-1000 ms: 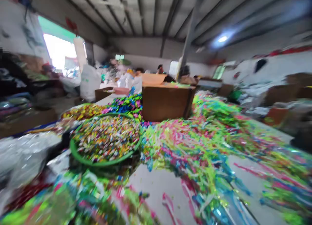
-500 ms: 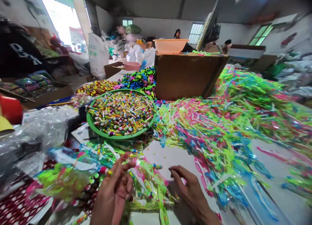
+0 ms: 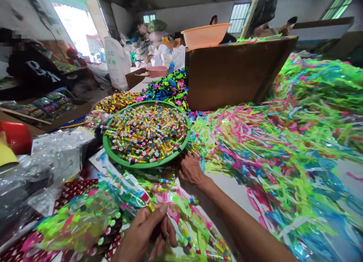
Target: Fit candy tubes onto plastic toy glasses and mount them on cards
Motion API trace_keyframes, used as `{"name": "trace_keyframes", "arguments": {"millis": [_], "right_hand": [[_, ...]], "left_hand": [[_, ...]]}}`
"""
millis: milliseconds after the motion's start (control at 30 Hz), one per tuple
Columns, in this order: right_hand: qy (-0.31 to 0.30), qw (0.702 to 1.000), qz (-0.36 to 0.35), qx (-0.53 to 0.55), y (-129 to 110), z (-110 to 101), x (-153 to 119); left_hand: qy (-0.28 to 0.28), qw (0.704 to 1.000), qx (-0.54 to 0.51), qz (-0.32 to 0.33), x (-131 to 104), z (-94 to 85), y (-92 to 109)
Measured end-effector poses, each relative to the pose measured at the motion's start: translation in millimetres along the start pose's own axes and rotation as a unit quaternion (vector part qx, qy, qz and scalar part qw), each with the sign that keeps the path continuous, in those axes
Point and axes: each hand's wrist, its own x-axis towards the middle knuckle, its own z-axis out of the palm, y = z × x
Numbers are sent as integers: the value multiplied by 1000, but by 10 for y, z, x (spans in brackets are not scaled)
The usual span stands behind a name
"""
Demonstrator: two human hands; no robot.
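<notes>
My left hand [image 3: 150,231] is closed, thumb and forefinger pinching the end of a slim candy-filled tube [image 3: 146,201] that points up and away. A blue-and-white plastic piece seems to continue from its far end. My right hand [image 3: 193,169] reaches across to the near right edge of the green basket [image 3: 147,164], its fingers bent down by the rim and their tips hidden. Small clear tubes of coloured candy [image 3: 150,129] heap up in that basket. Below my right forearm lie several candy tubes with green and pink plastic pieces [image 3: 195,220].
Loose green, pink and blue plastic strips [image 3: 255,141] spread over the right side. A brown cardboard box [image 3: 227,76] with an orange basin [image 3: 205,35] stands behind. Clear plastic bags [image 3: 59,152] lie left, and a person in a black top [image 3: 36,69] is beyond them.
My right hand has moved forward and left to the basket's edge. My left hand has turned and now pinches a tube. The view has shifted slightly.
</notes>
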Motion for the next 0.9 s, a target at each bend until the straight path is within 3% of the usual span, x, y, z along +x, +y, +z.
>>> {"name": "trace_keyframes", "arguments": {"millis": [133,233,333,400,500,600,700,900], "right_hand": [[-30,999,25,-34,37,16,-53],[-48,995,66,-53,50,-24,-203],[-64,991,94,-66,20,-86,-387],[-69,989,107,-70,-14,-128,-506],[-71,988,120,-71,-55,-177,-672],[-67,987,131,-69,-67,-206,-843],[-55,986,148,-58,-68,-219,-1040],[-24,978,205,-30,-76,-238,-1399]], "left_hand": [[2,1000,-9,2,39,28,-94],[-10,991,-126,-33,100,-40,-73],[-74,962,-253,-75,132,-113,-3],[-93,945,-310,-51,114,-112,28],[-24,935,-354,-5,30,-41,25],[24,926,-373,-53,-74,33,-25],[-13,908,-412,-83,-149,78,-74],[-110,897,-424,-66,-226,194,-56]]}}
